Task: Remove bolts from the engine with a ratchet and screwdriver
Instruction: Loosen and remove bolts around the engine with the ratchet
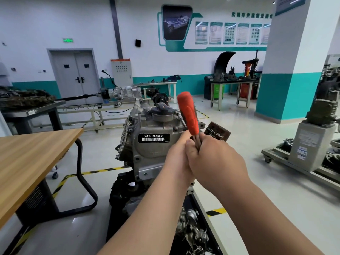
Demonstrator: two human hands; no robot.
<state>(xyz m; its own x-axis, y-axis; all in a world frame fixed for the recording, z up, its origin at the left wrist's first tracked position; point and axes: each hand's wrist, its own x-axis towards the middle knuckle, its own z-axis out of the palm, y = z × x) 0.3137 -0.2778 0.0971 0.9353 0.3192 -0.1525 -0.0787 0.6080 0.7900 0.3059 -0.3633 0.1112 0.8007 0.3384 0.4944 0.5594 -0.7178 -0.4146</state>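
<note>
Red-handled screwdriver (pixel 188 113) held handle-up just in front of the grey engine (pixel 147 155) (label reads CFB 666660), right hand (pixel 213 159) curled round its metal shaft, left hand (pixel 175 157) pressed alongside, its grip hidden, cannot tell, wooden desk (pixel 27 153) at left

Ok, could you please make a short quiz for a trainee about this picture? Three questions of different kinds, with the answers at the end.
1. True or false: the red-handled tool has its handle pointing up, above the left hand and the right hand.
2. Which code is printed on the black label of the engine? A) CFB 666660 B) CFA 555550 C) CBF 111110
3. Fill in: the wooden table stands on the person's ____ side.

Key: 1 true; 2 A; 3 left.
</note>
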